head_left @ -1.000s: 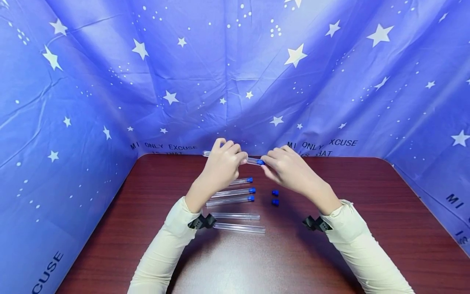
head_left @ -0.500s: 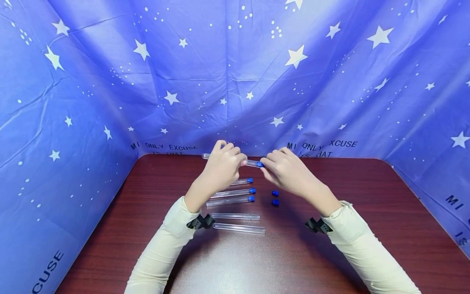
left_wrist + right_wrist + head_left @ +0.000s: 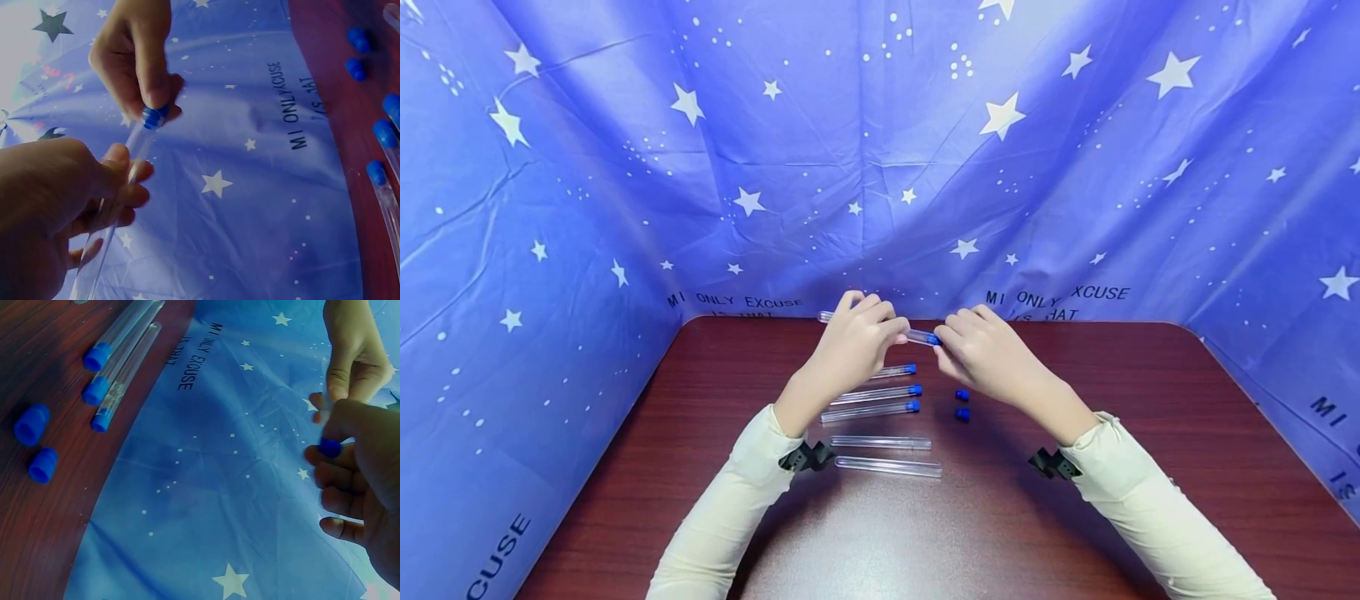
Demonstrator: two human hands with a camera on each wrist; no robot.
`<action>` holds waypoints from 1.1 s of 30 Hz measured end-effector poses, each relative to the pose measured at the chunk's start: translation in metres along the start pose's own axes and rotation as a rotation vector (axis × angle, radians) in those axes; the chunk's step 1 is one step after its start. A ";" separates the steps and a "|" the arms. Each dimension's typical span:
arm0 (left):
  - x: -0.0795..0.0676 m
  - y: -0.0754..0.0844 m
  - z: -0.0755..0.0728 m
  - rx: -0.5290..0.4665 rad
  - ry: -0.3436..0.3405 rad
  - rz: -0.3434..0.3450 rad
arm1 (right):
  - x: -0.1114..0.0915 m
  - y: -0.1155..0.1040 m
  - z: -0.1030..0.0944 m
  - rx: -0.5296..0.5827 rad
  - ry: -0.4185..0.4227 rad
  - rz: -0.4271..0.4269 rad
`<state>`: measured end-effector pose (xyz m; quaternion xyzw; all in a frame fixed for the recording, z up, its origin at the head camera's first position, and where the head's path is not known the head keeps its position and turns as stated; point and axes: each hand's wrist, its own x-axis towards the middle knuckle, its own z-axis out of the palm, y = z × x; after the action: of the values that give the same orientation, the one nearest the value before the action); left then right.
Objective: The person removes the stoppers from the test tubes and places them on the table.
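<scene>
1. Gripping a slender, see-through cylindrical tube, the left hand curls its fingers around it.
2. Pinching the tube's blue cap, the right hand angles inward from the wrist.
3. Held up near the far edge of the wood-grained bench, the tube's long axis runs crosswise, capped end pointing right.

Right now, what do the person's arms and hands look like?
Both sleeves are pale cream, wrinkled at the cuffs. A small, angular black gadget sits by each cuff. The left hand and right hand are bare: no gloves show.
</scene>
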<state>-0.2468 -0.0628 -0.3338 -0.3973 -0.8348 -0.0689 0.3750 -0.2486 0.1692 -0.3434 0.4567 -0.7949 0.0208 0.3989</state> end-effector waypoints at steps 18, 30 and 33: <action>-0.004 0.000 -0.001 0.027 0.182 0.078 | -0.003 -0.002 -0.008 0.221 -0.095 0.116; -0.004 0.001 -0.001 0.036 0.249 0.109 | 0.001 -0.006 -0.020 0.451 -0.252 0.294; -0.003 0.002 -0.002 0.047 0.267 0.116 | 0.001 -0.006 -0.022 0.524 -0.296 0.350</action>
<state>-0.2432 -0.0646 -0.3351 -0.4233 -0.7544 -0.0797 0.4953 -0.2308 0.1740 -0.3303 0.3986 -0.8780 0.2257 0.1386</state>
